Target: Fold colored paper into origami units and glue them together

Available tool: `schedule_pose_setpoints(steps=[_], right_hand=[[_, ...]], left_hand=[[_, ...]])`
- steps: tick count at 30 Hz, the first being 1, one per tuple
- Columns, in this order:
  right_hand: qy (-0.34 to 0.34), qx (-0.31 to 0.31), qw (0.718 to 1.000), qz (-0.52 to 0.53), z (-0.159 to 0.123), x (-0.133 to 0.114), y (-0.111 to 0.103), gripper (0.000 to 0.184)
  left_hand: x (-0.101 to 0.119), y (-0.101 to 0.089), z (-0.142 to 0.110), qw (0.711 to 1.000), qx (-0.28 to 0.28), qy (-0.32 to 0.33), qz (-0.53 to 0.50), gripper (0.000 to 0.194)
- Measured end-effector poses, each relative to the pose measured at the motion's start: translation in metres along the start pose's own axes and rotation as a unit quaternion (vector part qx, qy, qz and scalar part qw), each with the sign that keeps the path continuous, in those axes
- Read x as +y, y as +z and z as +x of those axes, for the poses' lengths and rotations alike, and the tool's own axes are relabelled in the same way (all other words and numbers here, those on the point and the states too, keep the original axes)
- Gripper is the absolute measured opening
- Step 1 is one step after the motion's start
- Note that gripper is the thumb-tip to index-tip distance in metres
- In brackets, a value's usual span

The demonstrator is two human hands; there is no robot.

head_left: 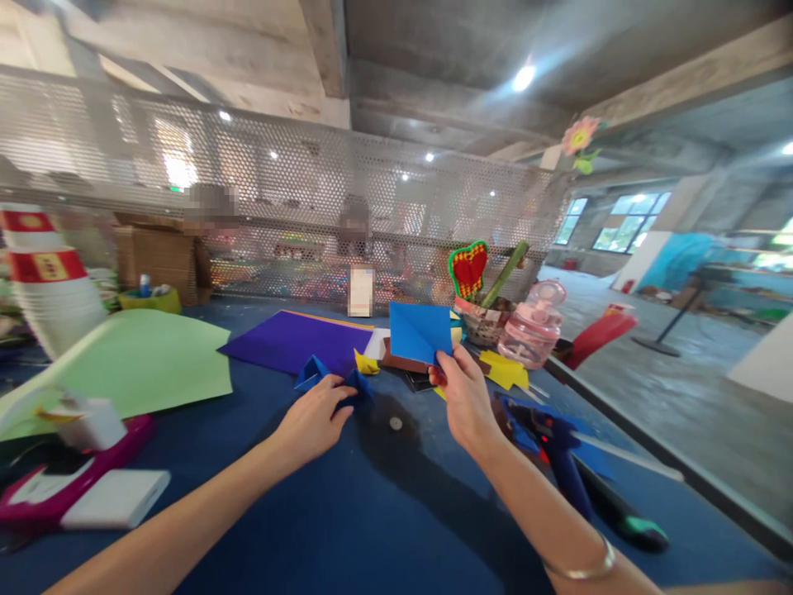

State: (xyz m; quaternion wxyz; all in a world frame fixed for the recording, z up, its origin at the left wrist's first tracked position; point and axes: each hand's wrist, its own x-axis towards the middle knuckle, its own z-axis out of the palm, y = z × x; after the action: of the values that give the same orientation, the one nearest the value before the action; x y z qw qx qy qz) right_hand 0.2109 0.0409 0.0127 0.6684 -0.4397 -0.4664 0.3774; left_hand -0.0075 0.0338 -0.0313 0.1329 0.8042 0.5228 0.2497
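A square of blue paper with a diagonal crease is pinched by its lower right corner in my right hand, raised over the table. My left hand reaches forward with its fingers stretched out and apart. Its fingertips rest at a folded blue paper piece, whose contact with the fingers is partly hidden. Another folded blue paper piece stands just left of those fingers. Behind them lie a small folded yellow paper and a large purple sheet. A small round disc lies between my hands.
Glue gun and green-tipped black tool lie at right, near the table edge. A pink bottle and basket stand behind. Light green paper, a magenta holder and white box occupy the left. Perforated panel rises behind.
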Motion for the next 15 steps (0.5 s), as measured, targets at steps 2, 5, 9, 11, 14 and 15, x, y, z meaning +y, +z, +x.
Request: schedule_pose_setpoints(steps=[2,5,9,11,14,15], right_hand=[[0.000,-0.001,1.000,0.000,0.000,0.000,0.000,0.015],[0.001,-0.005,1.000,-0.002,-0.001,-0.001,0.000,0.015],[0.000,-0.015,1.000,-0.011,-0.002,0.000,0.001,0.013],[-0.002,-0.021,1.000,-0.014,-0.002,0.001,0.001,0.013],[-0.003,-0.034,0.999,-0.021,-0.003,0.000,0.001,0.014],[-0.002,-0.039,0.999,-0.024,-0.004,0.000,0.001,0.014]], left_hand=[[0.003,0.005,0.007,1.000,-0.006,-0.010,0.006,0.036],[0.009,0.011,0.020,1.000,-0.003,-0.020,0.006,0.035],[0.018,0.017,0.047,0.999,0.013,-0.042,-0.004,0.034],[0.021,0.020,0.062,0.998,0.021,-0.050,-0.018,0.033],[0.023,0.020,0.074,0.996,0.027,-0.060,-0.058,0.030],[0.023,0.019,0.074,0.995,0.029,-0.063,-0.076,0.027]])
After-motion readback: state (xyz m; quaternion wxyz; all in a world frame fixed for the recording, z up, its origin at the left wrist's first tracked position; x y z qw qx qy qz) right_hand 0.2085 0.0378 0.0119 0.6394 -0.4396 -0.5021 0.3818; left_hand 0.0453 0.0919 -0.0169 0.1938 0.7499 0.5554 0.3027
